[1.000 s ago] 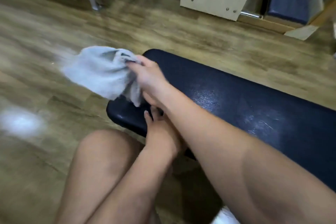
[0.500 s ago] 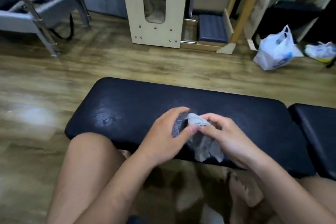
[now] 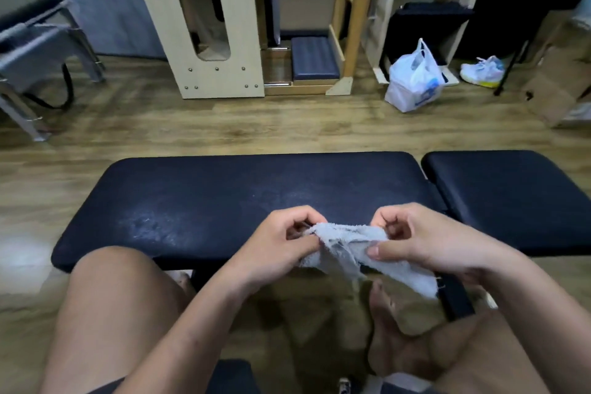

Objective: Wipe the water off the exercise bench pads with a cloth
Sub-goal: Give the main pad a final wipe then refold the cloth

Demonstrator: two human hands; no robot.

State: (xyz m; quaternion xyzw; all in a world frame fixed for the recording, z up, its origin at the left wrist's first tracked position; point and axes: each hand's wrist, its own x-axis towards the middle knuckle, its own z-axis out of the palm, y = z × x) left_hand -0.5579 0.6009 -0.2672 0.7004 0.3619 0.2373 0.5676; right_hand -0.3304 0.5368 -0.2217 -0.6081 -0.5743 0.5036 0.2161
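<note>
- The wooden floor (image 3: 224, 128) fills the middle of the view and runs under everything.
- The long dark pad (image 3: 240, 198) of the counter lies crosswise just in front of the person's bare knees. A pale wet patch (image 3: 150, 227) glistens toward its left end.
- A second dark pad (image 3: 499, 198) sits just beside it on the right, with a narrow gap between the two.
- A pale wooden cabinet (image 3: 243, 41) with an oval cutout stands on the floor beyond the counter.
- A white plastic bag (image 3: 412, 80) stands on the floor, right of the cabinet.
- The grey cloth (image 3: 348, 240) is stretched between both hands above the near edge of the long pad. One end hangs down below the right wrist.
- The left hand (image 3: 281, 249) grips the cloth's left end, fingers curled round it.
- The right hand (image 3: 425, 240) pinches the cloth between thumb and curled fingers.
- A white shoe (image 3: 483, 72) lies near the bag, to its right.
</note>
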